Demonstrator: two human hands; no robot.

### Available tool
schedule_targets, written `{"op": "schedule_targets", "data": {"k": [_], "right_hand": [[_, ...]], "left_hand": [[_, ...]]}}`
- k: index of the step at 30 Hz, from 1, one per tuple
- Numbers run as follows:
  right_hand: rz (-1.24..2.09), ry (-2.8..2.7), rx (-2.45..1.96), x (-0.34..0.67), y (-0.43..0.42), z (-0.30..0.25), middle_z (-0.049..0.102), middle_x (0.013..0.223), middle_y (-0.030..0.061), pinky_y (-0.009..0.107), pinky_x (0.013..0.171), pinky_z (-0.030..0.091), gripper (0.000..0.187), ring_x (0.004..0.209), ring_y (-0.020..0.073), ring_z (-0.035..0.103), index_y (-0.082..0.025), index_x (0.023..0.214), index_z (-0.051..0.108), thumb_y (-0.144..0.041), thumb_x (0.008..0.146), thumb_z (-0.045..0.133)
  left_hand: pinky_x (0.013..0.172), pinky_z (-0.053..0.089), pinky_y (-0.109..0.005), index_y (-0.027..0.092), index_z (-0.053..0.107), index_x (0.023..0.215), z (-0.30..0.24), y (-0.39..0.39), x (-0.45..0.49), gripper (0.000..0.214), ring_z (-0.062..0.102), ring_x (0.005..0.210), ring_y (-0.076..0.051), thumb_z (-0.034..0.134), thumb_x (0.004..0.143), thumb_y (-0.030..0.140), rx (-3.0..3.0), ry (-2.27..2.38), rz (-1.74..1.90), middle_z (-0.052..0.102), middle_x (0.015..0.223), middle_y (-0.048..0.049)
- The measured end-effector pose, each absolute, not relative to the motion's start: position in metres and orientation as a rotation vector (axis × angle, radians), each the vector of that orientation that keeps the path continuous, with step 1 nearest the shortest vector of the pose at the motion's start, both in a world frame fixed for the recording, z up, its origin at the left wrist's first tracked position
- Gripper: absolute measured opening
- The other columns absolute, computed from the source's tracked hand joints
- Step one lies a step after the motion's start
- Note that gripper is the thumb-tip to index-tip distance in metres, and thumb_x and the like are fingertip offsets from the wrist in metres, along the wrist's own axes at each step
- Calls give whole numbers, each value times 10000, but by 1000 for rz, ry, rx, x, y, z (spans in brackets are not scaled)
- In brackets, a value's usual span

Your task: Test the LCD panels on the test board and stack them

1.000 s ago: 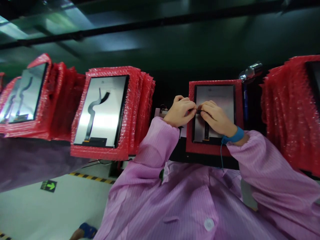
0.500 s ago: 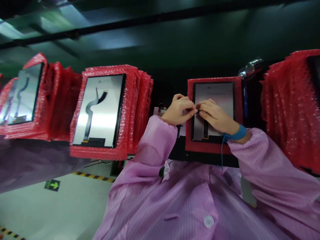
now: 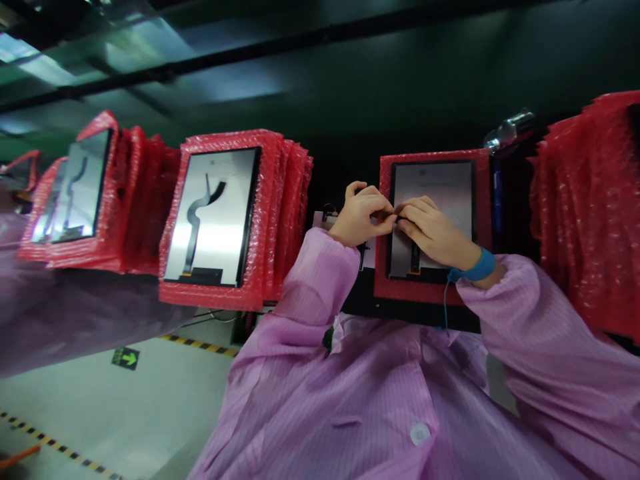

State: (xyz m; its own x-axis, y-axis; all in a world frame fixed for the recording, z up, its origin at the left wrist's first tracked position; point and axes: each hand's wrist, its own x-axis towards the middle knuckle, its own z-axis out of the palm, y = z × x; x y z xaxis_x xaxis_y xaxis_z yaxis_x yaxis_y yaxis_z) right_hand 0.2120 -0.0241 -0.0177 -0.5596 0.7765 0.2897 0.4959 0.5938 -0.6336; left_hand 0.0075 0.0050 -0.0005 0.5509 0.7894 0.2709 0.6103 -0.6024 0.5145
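Observation:
A display panel (image 3: 445, 190) with a grey metallic back lies on a red pad (image 3: 383, 288) in front of me. A dark flex cable (image 3: 415, 259) rises from its lower edge towards my fingertips. My right hand (image 3: 434, 230), with a blue wrist strap (image 3: 480, 265), rests over the panel and pinches the cable's upper end. Against those fingertips, at the panel's left edge, my left hand (image 3: 364, 215) is closed in a pinch with thumb and forefinger together. What lies inside the left pinch is too small to make out.
To the left, a stack of red bubble-wrap sleeves (image 3: 273, 220) carries another panel (image 3: 225, 200) with a curved flex cable. More sleeves (image 3: 150, 200) stand beyond, near another person's sleeve (image 3: 75, 320). Further red sleeves (image 3: 590, 220) stand right, past a blue pen (image 3: 497, 197).
The whole view has shifted slightly, with the left stacks appearing further right. Both hands stay together at the panel's left edge; the left fingers have arched a little more.

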Motion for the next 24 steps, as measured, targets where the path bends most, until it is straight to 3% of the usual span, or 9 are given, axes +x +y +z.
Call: {"op": "schedule_targets", "data": {"k": [3,6,9,12,17,24], "right_hand": [[579,-2149,-1116,217,-29,-7,642,1211,126,513,1022,439,364,1138,289,556,-168,1224,582,-405,1048,367],[467,-2012,-1271,230,-51,16,604,1331,120,530,1049,438,396,1240,301,534,-198,1344,541,-411,1037,411],[392,-1867,-1465,247,-93,33,652,1206,103,506,990,486,330,1102,275,606,-220,1267,610,-376,1020,455],[408,-1745,-1636,257,-142,27,680,1097,92,461,884,531,315,969,252,629,-210,1210,640,-396,1009,487],[353,-1670,-1801,256,-188,-9,646,1193,159,534,961,506,412,1105,314,591,-167,1298,597,-422,995,482],[237,-1690,-1777,250,-194,-28,657,1201,182,527,992,489,423,1135,330,582,-128,1324,564,-382,1001,461]], "left_hand": [[1092,357,-444,199,636,960,7,-16,-5,234,593,1044,-202,523,996,401,2369,1428,1007,664,965,-35],[937,462,-338,200,605,1042,2,-59,-18,304,606,987,-172,354,1066,371,2185,1769,1242,654,1001,-53],[772,483,-292,170,607,1148,-19,-103,-22,273,607,789,-158,395,1047,310,2287,1806,972,663,920,-54],[716,459,-312,155,610,1285,-41,-127,-18,338,602,757,-191,424,1028,270,2423,1869,648,644,855,-63],[706,422,-322,185,664,1270,-49,-133,-14,356,599,770,-201,405,1034,245,2585,1903,523,624,834,-68],[702,422,-333,146,646,1297,-48,-131,-14,371,586,761,-206,400,1027,216,2648,1898,490,610,809,-67]]}}
